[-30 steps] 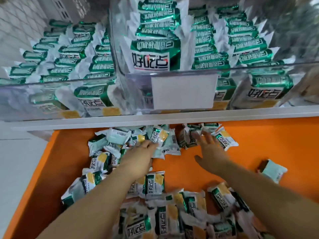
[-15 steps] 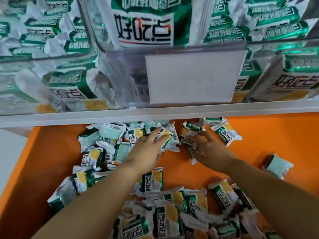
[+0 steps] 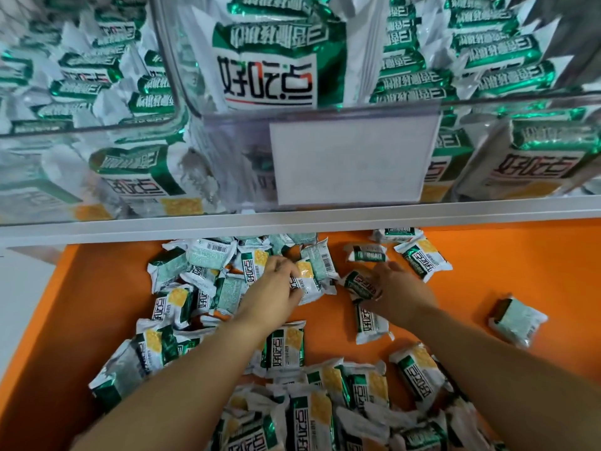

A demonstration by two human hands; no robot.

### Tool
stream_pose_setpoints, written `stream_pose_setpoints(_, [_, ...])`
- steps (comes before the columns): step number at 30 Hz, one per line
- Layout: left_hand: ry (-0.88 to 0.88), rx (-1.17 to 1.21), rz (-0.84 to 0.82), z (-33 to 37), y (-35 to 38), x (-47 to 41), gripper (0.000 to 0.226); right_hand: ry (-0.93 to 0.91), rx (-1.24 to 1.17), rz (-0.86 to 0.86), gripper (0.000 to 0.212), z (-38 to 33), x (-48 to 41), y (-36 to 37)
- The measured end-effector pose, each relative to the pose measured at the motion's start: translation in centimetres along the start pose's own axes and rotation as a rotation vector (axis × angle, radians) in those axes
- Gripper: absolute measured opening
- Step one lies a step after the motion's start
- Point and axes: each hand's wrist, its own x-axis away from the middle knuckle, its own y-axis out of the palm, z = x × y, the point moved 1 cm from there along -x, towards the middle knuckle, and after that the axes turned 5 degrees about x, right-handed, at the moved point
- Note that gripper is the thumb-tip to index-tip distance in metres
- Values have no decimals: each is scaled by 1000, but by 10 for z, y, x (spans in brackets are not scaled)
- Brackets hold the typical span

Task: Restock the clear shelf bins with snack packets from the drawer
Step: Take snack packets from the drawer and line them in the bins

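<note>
Head view: both hands are down in the orange drawer [image 3: 520, 271], among loose snack packets [image 3: 286, 346]. These are small white pillow packs with green foil bands, a yellow patch and bold dark lettering, and some are flipped to show barcodes. The left hand [image 3: 273, 289] curls its fingers onto a yellow-patched packet [image 3: 305, 275] at the pile's far side. The right hand [image 3: 401, 289] seems to pinch a green-ended packet [image 3: 359, 283], though blur hides the fingertips. Above, the clear bins [image 3: 325, 109] stand packed with upright rows of the same packs.

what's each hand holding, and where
Left hand pinches a yellow-faced packet by its left edge; right hand grips a green-edged packet by its right end.
</note>
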Motion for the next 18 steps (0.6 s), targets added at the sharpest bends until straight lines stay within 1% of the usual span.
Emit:
stream_pose_setpoints(2, [-63, -5, 40, 4, 1, -2, 33, 24, -7, 0, 80, 0, 1, 1])
stream_pose_setpoints(4, [-116, 8, 65, 6, 3, -4, 48, 33, -32, -14, 88, 0, -1, 0])
stream_pose_setpoints(6, [-162, 76, 74, 7, 5, -6, 67, 28, -70, -54, 87, 2, -3, -2])
stream_pose_setpoints(8, [-182, 140, 85, 7, 4, -7, 75, 28, -160, -90, 75, 3, -4, -5])
stream_pose_setpoints(10, [-180, 160, 85, 5, 1, -8, 74, 37, -267, -128, 64, 4, -4, -11])
stream_pose_setpoints(12, [-183, 147, 76, 2, 0, -9, 72, 47, -318, -186, 52, 4, -3, -21])
stream_pose_setpoints(14, [-184, 106, 63, 0, -1, -8, 65, 42, -305, -312, 40, 5, -1, -32])
stream_pose_setpoints(16, [-180, -3, 50, 2, -3, -7, 51, 56, -240, -455, 40, 4, 2, -32])
stream_pose_setpoints(18, [-162, -131, 38, 7, -5, -5, 43, 73, -189, -520, 46, 6, 5, -23])
